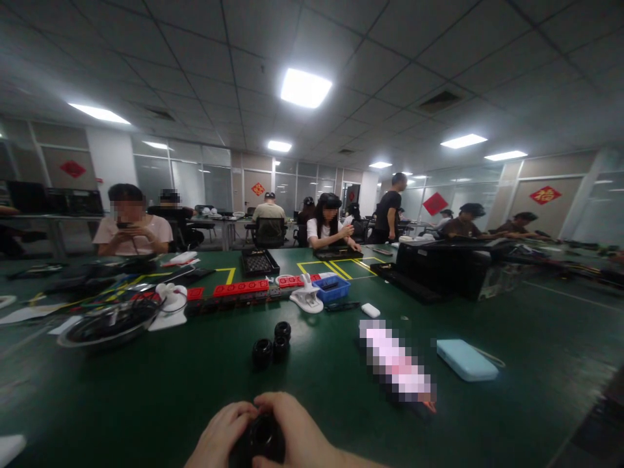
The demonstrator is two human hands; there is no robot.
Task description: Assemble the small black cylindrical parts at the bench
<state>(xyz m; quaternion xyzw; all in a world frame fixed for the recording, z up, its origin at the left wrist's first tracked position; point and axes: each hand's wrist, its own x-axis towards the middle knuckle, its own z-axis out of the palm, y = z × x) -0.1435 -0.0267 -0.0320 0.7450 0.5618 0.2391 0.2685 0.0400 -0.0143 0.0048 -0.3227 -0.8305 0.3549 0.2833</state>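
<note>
At the near edge of the view, my left hand (220, 434) and my right hand (298, 430) are cupped around a glossy black round piece (266, 437) with a hole in its top. The fingers of both hands curl over its sides and hide much of it. Beyond them on the green tabletop stand three similar black round pieces close together: one at the left (262, 351), one at the back (283, 330) and one at the front right (280, 348).
A blurred pink-white item (394, 361), a light blue case (467, 360) and a small white case (370, 311) lie to the right. Farther back are a blue tray (334, 290), red power strips (241, 288), a metal bowl (114, 333) and a black computer case (439, 270). Several people sit beyond.
</note>
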